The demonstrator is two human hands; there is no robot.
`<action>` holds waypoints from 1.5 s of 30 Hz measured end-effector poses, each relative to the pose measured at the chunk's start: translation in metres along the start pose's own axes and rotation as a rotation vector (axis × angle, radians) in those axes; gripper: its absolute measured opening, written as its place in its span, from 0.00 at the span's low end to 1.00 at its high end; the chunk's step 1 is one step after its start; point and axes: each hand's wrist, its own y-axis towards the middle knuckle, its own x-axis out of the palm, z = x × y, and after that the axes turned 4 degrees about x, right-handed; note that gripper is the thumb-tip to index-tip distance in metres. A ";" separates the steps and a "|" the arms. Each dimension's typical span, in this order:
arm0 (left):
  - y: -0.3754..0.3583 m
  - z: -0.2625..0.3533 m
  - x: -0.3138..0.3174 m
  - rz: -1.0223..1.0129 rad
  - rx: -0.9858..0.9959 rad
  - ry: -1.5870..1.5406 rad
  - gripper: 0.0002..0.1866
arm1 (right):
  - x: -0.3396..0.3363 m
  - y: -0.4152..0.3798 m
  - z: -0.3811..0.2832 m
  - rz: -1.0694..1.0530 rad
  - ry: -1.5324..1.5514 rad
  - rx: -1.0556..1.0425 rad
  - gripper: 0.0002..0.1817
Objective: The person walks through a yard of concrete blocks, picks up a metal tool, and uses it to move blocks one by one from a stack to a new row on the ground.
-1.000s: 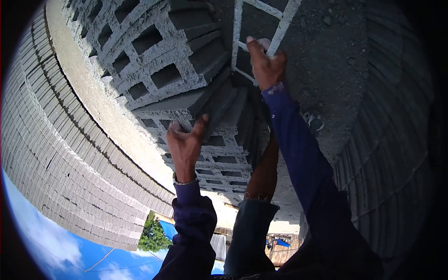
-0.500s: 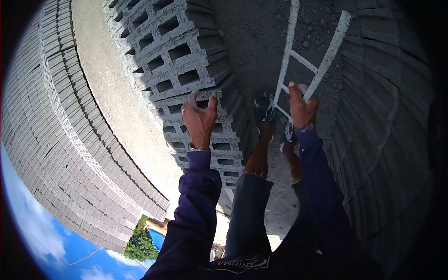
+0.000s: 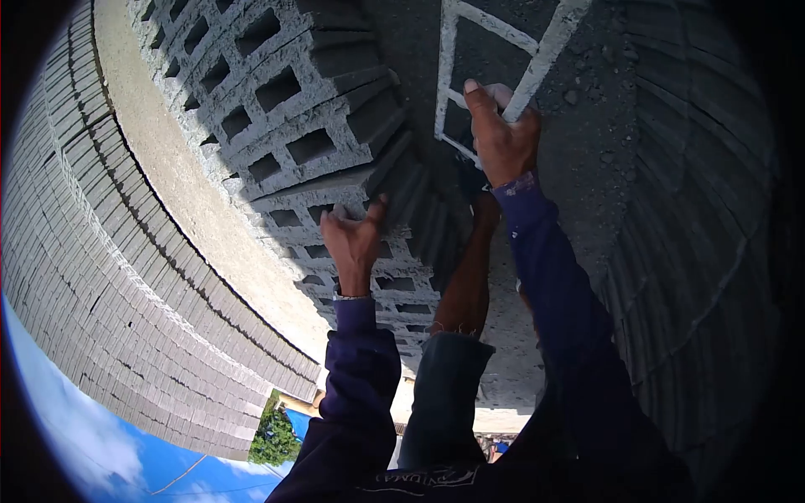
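My right hand is wrapped round one rail of a white, cement-spattered ladder-like frame. Its two rails are joined by crossbars, and the upper end runs out of the picture. My left hand has its thumb and fingers apart with nothing between them. It overlaps a stack of grey hollow concrete blocks in this view, fingertips right at the block faces. The block holes face outward, and the rows of blocks tilt across the view.
A dark wall of stacked blocks runs along my right side. Gravel and small stones lie on the shaded ground. Farther left, beyond a sunlit dirt strip, stands a long stack of blocks. My leg shows below my hands.
My right hand has moved up and left in view, bringing the white frame along. My left hand has shifted slightly downward. The block stack has drifted left in view.
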 end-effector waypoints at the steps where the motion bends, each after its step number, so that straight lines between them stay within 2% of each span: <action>1: -0.010 0.003 -0.012 -0.079 -0.118 -0.095 0.35 | 0.008 0.006 0.008 -0.010 0.042 -0.005 0.21; 2: -0.019 0.006 -0.017 -0.089 -0.145 -0.091 0.35 | 0.013 0.005 0.009 -0.021 0.029 0.017 0.21; 4: -0.016 0.013 -0.016 -0.040 -0.101 -0.303 0.33 | 0.025 0.017 0.006 -0.041 0.001 -0.036 0.22; 5: -0.013 0.000 -0.012 0.002 -0.097 -0.130 0.33 | 0.031 0.020 0.010 -0.049 0.034 -0.015 0.23; 8: -0.012 0.000 -0.012 -0.056 -0.058 -0.239 0.35 | 0.049 0.029 0.030 -0.087 0.016 -0.008 0.21; 10: -0.015 -0.006 -0.011 -0.089 -0.128 -0.238 0.38 | 0.076 0.032 0.081 -0.048 -0.088 -0.009 0.20; 12: -0.013 -0.025 -0.001 -0.006 -0.044 -0.090 0.40 | 0.078 0.044 0.096 -0.055 -0.130 0.099 0.20; 16: -0.010 -0.002 -0.004 -0.025 0.015 -0.155 0.33 | 0.058 0.039 0.081 -0.032 -0.054 0.094 0.22; 18: -0.011 0.008 -0.004 -0.062 -0.010 0.113 0.42 | 0.044 0.025 0.066 0.073 -0.107 0.152 0.21; 19: -0.008 0.012 -0.002 -0.145 0.035 0.183 0.38 | 0.034 0.020 0.049 0.027 -0.065 0.123 0.22; 20: -0.006 0.017 -0.005 -0.131 0.041 0.170 0.38 | 0.027 0.017 0.038 0.026 -0.030 0.119 0.22; 22: -0.011 0.028 -0.017 -0.247 0.100 0.217 0.35 | 0.015 0.012 0.019 0.057 -0.083 0.153 0.21; 23: -0.015 0.031 -0.028 -0.172 0.103 0.080 0.33 | 0.009 0.013 0.009 0.052 -0.086 0.141 0.21; 24: -0.015 0.035 -0.037 -0.169 0.104 0.073 0.33 | 0.004 0.012 0.001 0.068 -0.089 0.129 0.21; 26: -0.015 0.053 -0.059 0.196 0.194 -0.032 0.34 | -0.002 0.012 -0.015 0.088 -0.090 0.117 0.21; 28: 0.009 0.060 -0.054 0.235 0.264 0.035 0.32 | -0.002 0.017 -0.028 0.122 -0.106 0.125 0.22; 30: 0.041 0.056 -0.027 0.225 0.398 0.183 0.37 | 0.005 0.023 -0.032 0.158 -0.099 0.084 0.22; 31: 0.051 0.063 -0.022 0.224 0.405 0.186 0.37 | 0.009 0.026 -0.035 0.153 -0.064 0.081 0.22; 33: 0.064 0.075 -0.013 0.120 0.176 0.293 0.41 | 0.016 0.030 -0.039 0.133 -0.036 0.104 0.21; 34: 0.066 0.078 -0.011 0.112 0.177 0.296 0.41 | 0.019 0.034 -0.040 0.125 -0.060 0.119 0.22; 36: 0.069 0.082 -0.015 0.066 0.059 0.149 0.43 | 0.030 0.041 -0.036 0.134 -0.037 0.105 0.22; 37: 0.067 0.080 -0.019 0.069 0.095 0.104 0.37 | 0.035 0.044 -0.034 0.128 -0.034 0.121 0.21; 40: 0.065 0.029 -0.013 0.152 0.080 -0.079 0.41 | 0.048 0.062 -0.026 0.087 0.024 0.020 0.20; 42: 0.053 0.044 -0.032 0.141 0.004 -0.165 0.38 | 0.052 0.070 -0.031 0.046 0.059 0.023 0.20; 44: 0.052 0.058 -0.044 -0.008 -0.138 -0.128 0.36 | 0.061 0.077 -0.036 0.036 0.091 -0.061 0.20; 45: 0.050 0.055 -0.039 0.083 0.034 -0.176 0.25 | 0.064 0.079 -0.039 0.030 0.092 -0.056 0.20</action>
